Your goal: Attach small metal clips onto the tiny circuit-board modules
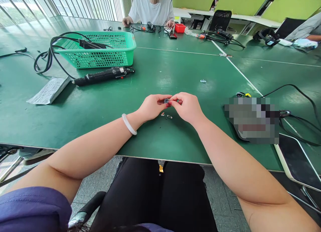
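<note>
My left hand (151,106) and my right hand (187,106) meet just above the green table (160,138), fingertips pinched together on a tiny dark part (166,100). A white bangle (128,124) rings my left wrist. Two very small parts (166,115) lie on the table right under my hands. Another small pale part (203,81) lies farther out to the right.
A black electric screwdriver (102,75) lies left of centre, its cable running to a green basket (100,48). A paper sheet (49,90) lies at the left. A tablet (298,160) and cables sit at the right. Another person (151,8) sits across the table with tools and a red box (180,28).
</note>
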A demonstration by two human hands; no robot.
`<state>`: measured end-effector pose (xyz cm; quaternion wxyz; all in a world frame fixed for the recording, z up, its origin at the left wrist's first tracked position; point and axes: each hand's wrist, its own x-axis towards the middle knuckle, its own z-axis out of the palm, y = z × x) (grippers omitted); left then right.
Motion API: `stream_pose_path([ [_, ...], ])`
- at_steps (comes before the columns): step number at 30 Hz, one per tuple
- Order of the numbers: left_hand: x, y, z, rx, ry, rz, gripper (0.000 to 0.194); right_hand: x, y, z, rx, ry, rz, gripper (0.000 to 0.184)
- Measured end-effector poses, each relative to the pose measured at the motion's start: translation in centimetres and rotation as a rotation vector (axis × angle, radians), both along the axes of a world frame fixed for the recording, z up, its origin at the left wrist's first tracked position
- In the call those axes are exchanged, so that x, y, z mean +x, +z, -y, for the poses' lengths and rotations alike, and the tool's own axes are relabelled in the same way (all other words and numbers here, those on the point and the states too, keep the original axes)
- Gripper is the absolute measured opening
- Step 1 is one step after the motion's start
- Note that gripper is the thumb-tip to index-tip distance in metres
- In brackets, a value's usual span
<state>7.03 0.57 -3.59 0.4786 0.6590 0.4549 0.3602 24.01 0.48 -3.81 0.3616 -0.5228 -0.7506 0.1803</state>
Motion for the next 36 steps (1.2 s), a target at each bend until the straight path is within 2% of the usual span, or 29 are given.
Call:
stream_pose_path([
  [13, 0.25, 0.24, 0.15, -0.057, -0.013, 0.057, 0.055, 0.04, 0.48, 0.16, -0.015, -0.006, 0.033, 0.013],
  [27, 0.29, 0.01, 0.09, -0.059, 0.000, 0.035, 0.056, 0.23, 0.41, 0.03, -0.024, -0.013, 0.024, 0.014],
  [36, 0.26, -0.08, 0.17, -0.045, -0.003, 0.021, 0.055, 0.07, 0.43, -0.13, -0.117, -0.018, -0.065, 0.013],
])
